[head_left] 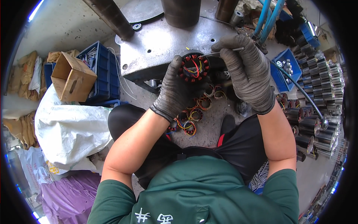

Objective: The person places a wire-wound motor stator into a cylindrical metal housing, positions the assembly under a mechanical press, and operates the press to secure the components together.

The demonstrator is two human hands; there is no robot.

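One wound stator (195, 68) is gripped by the left hand (174, 84); the right hand (250, 72) pinches a thin rod (238, 49). Loose stators (190, 128), nearer, appear pending; the completed count is unclear.

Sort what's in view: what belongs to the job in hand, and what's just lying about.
Likely part of the job:
wired coil ring, in the left hand
thin metal rod, in the right hand
similar wired rings below, probably

Apparently just lying about:
open cardboard box
white sack
purple sheeting
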